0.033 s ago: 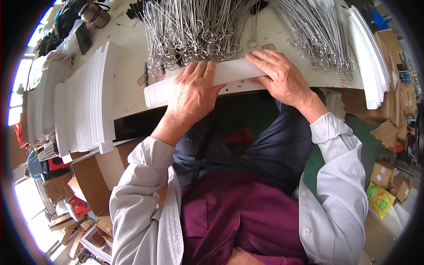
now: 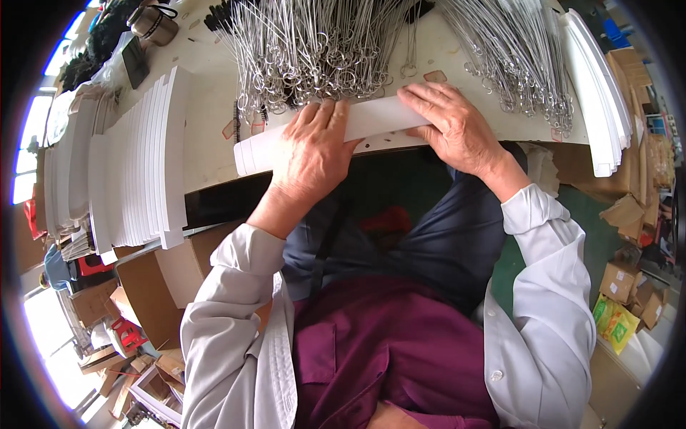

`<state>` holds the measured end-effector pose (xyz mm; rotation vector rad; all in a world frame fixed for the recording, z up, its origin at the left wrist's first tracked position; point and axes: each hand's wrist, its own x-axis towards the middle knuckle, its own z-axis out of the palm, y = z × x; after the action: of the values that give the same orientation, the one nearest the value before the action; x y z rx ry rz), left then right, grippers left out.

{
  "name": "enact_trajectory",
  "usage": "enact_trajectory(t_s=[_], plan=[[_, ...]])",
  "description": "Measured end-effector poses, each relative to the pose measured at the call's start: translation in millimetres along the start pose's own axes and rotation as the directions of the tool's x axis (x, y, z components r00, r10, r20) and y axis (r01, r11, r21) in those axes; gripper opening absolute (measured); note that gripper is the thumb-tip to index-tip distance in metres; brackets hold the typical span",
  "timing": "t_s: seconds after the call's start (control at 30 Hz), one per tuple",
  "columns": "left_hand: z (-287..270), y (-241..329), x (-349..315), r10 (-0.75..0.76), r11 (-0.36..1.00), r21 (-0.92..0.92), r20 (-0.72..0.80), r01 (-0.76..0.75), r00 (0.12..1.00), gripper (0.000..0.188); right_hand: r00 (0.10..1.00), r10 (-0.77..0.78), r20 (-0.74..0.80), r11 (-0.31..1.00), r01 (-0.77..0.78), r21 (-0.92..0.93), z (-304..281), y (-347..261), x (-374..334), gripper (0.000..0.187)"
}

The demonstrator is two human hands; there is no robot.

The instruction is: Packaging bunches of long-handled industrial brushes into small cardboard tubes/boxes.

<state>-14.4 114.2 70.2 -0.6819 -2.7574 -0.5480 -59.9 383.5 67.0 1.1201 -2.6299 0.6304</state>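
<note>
A long, narrow white paper box (image 2: 382,116) lies across the table's near edge, its left end tilted slightly toward me. My left hand (image 2: 312,146) is closed over its left part, fingers on top and thumb along the near side. At the right end, my right hand (image 2: 454,129) grips it with the fingers above and the thumb below. Just beyond the box is a large pile of thin metal wire handles with ring ends (image 2: 314,64); black bristles show at some of their far ends. A second bundle of ringed wire handles (image 2: 525,79) lies farther right.
Flat white boxes (image 2: 146,164) stand in a row at the table's left edge, and more white boxes (image 2: 597,93) are stacked at the right. A metal flask (image 2: 153,25) is at the far left. Cardboard cartons (image 2: 150,286) stand below the table at left.
My left wrist and sleeve have shifted very slightly to the right. Both hands keep their hold on the white box, which has barely moved.
</note>
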Motion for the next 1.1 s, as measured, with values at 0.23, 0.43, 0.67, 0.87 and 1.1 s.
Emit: enact_trajectory(t_s=[0.23,0.43,0.67,0.87,1.1], plan=[[15,10,-29,0.034,0.993,0.113,-0.058,-0.027,0.998,0.077,0.995,-0.096,0.041,0.992,0.099,-0.08,1,-16,-17,0.061],[24,15,-29,0.035,0.982,0.185,0.024,-0.039,0.999,0.083,0.992,-0.094,0.078,0.95,0.113,-0.289,40,-54,1,0.059],[9,-13,-67,0.007,0.958,0.285,0.023,-0.013,1.0,0.07,0.998,0.012,0.054,0.972,0.001,-0.235,27,-29,-20,0.063],[-8,-42,-89,0.006,0.936,0.353,0.017,-0.012,1.0,0.064,0.993,0.121,-0.005,0.947,-0.116,-0.301,10,-5,-36,0.081],[-9,-54,-94,0.022,0.944,0.329,-0.028,-0.012,0.999,0.063,0.995,0.092,-0.041,0.972,-0.099,-0.215,-4,1,-45,0.075]])
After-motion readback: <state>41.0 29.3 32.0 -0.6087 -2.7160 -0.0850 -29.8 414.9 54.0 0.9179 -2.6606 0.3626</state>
